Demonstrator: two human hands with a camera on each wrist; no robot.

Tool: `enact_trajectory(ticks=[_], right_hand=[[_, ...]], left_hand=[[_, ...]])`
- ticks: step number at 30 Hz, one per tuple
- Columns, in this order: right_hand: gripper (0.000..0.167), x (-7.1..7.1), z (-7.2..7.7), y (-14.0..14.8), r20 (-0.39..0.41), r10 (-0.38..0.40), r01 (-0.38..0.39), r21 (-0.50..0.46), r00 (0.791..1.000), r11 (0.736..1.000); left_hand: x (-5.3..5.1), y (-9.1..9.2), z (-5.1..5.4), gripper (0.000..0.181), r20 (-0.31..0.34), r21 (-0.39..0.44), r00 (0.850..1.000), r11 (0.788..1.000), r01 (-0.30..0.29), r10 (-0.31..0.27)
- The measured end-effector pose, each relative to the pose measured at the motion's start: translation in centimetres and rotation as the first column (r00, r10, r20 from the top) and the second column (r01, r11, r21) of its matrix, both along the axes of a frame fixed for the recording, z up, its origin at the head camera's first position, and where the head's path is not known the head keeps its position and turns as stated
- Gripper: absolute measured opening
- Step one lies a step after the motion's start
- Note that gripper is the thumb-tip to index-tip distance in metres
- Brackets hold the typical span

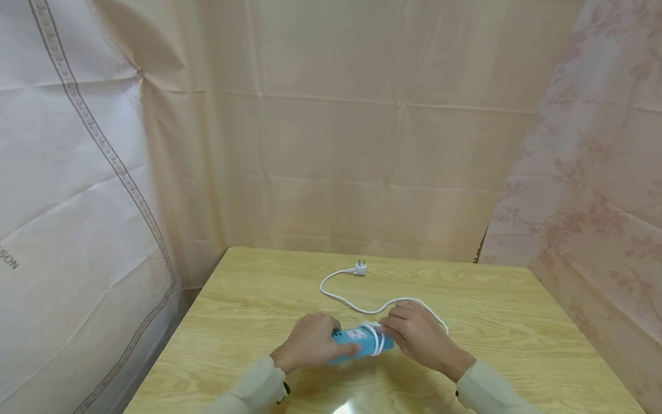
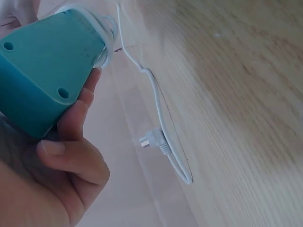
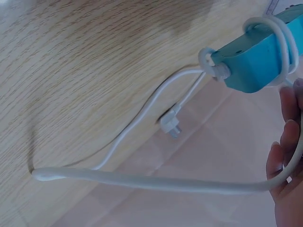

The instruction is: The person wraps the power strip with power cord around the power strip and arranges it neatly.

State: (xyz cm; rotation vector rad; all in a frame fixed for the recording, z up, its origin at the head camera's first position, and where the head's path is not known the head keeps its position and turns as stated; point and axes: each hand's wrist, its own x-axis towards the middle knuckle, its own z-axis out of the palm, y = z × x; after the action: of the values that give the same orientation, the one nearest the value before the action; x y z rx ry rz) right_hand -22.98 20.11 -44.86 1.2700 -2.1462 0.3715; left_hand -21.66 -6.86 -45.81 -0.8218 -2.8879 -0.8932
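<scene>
A blue power strip [image 1: 351, 344] with a white socket face is held just above the table. My left hand [image 1: 312, 343] grips its left end, thumb across the near side and fingers behind. White cord [image 1: 381, 339] loops around the strip's right part. My right hand [image 1: 418, 335] is at that end, its fingers holding the cord, which runs through the curled fingers [image 3: 289, 142] in the right wrist view. From there the cord trails over the table to a white plug [image 1: 360, 268], lying with its prongs up. The strip's underside [image 2: 52, 56] shows screw holes in the left wrist view.
The wood-grain table [image 1: 258, 287] has its far edge against a beige curtain [image 1: 331, 144]. A white patterned cloth [image 1: 67, 201] hangs on the left, a pink floral one [image 1: 610, 201] on the right. The free cord [image 1: 357, 309] curves across the table behind the hands.
</scene>
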Motion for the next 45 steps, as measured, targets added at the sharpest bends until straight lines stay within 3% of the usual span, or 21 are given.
enact_trajectory(ticks=[7,12,19,25,29,32,34,38,42,45], right_hand=[[0.009,0.2,0.1,0.1,-0.011,0.005,-0.005,0.002,1.0,1.0],[0.008,0.2,0.0,0.0,-0.016,0.001,-0.001,-0.015,1.0,1.0],[0.004,0.2,-0.2,0.0,0.025,-0.021,0.022,-0.028,0.999,0.999],[0.008,0.4,0.1,-0.2,0.034,-0.04,0.041,-0.045,0.999,0.998],[0.006,0.4,0.2,-0.3,0.043,-0.04,0.043,-0.056,0.998,0.997],[0.022,0.5,0.1,-0.3,0.05,-0.041,0.044,-0.062,0.998,0.997],[0.025,0.5,0.1,-0.3,0.057,-0.043,0.047,-0.067,0.997,0.997],[0.006,0.6,0.1,-0.3,0.079,-0.045,0.052,-0.089,0.996,0.995],[0.011,0.7,0.1,-0.3,0.083,-0.039,0.049,-0.121,0.996,0.992],[0.014,0.8,0.0,-0.3,0.086,-0.026,0.039,-0.147,0.996,0.988]], left_hand=[[0.0,0.0,-0.4,0.05,-0.026,-0.016,0.999,0.999,-0.039,0.039],[-0.2,-0.2,-0.8,0.05,-0.081,-0.04,0.994,0.996,-0.083,0.079],[-0.5,0.1,-0.8,0.052,-0.109,-0.073,0.988,0.99,-0.121,0.113],[-0.6,0.3,-0.9,0.052,-0.224,-0.092,0.966,0.984,-0.151,0.128],[-0.8,0.1,-1.0,0.051,-0.264,-0.087,0.95,0.977,-0.195,0.166],[-0.8,0.0,-1.1,0.053,-0.267,-0.084,0.946,0.973,-0.216,0.186],[-0.8,0.0,-1.2,0.055,-0.269,-0.074,0.944,0.973,-0.219,0.192],[-0.8,0.1,-1.1,0.059,-0.253,0.011,0.941,0.974,-0.227,0.222],[-0.8,0.1,-0.8,0.058,-0.233,0.1,0.936,0.964,-0.247,0.264],[-0.8,-0.1,-0.7,0.057,-0.199,0.137,0.941,0.958,-0.251,0.275]])
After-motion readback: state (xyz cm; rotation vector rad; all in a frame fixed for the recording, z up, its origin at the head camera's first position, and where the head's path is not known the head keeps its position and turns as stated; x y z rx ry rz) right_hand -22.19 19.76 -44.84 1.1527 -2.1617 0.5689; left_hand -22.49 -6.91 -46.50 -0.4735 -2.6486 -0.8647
